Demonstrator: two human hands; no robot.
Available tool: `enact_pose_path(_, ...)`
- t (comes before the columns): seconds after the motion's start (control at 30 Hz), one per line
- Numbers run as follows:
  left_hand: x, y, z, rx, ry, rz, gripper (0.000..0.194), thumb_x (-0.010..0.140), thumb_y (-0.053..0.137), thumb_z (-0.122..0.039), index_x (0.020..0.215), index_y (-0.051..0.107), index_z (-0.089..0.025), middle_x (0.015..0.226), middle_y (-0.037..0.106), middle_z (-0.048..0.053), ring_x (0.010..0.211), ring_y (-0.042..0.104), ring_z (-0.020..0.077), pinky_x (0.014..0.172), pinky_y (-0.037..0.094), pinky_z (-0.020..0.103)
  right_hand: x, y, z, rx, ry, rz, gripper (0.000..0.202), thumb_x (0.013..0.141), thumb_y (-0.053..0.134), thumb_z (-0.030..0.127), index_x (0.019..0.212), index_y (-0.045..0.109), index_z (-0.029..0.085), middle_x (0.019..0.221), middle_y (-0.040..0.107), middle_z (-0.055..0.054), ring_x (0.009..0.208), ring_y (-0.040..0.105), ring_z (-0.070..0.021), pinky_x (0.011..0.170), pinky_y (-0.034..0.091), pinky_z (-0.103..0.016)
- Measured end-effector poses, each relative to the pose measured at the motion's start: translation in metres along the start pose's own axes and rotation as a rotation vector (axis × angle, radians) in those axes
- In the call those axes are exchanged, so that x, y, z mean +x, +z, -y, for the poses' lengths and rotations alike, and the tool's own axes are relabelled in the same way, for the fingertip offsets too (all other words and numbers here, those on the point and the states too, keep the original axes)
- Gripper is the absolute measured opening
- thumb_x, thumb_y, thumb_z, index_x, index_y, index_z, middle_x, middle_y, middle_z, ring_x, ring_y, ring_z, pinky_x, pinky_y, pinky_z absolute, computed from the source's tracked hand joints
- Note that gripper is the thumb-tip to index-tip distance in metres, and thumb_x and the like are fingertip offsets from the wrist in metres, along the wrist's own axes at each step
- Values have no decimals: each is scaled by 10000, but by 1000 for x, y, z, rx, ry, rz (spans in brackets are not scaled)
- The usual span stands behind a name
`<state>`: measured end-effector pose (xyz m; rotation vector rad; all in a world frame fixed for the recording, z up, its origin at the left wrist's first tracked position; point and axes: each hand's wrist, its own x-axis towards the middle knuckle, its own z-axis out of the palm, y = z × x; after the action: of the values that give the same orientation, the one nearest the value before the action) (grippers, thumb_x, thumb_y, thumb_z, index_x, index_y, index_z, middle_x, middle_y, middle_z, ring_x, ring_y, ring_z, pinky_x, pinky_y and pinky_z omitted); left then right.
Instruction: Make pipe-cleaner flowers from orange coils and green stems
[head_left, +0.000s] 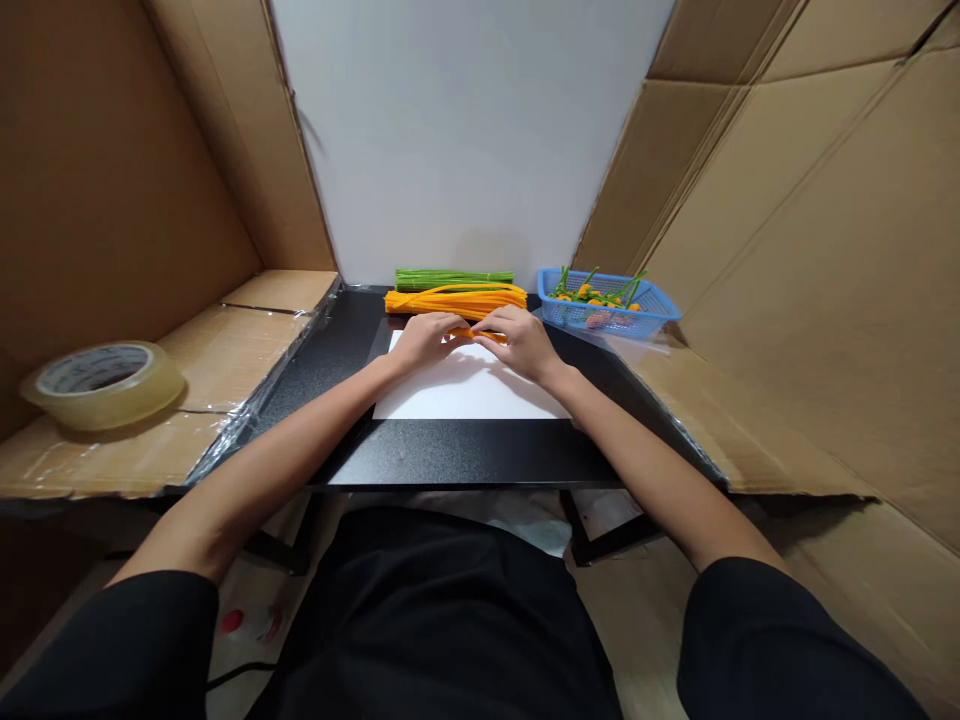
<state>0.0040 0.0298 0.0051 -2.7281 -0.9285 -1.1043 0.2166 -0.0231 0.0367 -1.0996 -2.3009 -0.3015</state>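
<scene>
My left hand (427, 340) and my right hand (525, 342) meet above a white sheet of paper (472, 392). Between them is an orange pipe cleaner (491, 337), pinched by the fingers of both hands; much of it is hidden behind the fingers. Just beyond my hands lies a bundle of orange pipe cleaners (450, 299). A tied bundle of green pipe cleaners (454, 276) rests behind that, near the wall.
At the back right, a blue plastic basket (652, 318) holds several small orange and green pieces. A roll of clear tape (105, 385) lies on cardboard at the left. Cardboard walls flank the black table (465, 455); a bottle with a red cap (244, 622) is below.
</scene>
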Motion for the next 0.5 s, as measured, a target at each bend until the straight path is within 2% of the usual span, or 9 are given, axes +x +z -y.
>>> enact_pose_path(0.2,1,4,-6,-31,-28,-13,202,919,675,-372,984,735,-190,908,785,67,822,720,193,724,473,266,-1,4,-1,58,-6,-56,134,940,627,224,965,747,170,970,765,-86,920,658,-221,855,468,-336)
enact_pose_path(0.5,7,-2,-14,-182,-87,-9,207,963,591,-325,938,705,-154,841,778,60,721,688,164,671,457,244,-1,4,2,-72,-24,-98,286,1019,483,277,998,737,146,1000,750,-142,971,632,-266,887,424,-374)
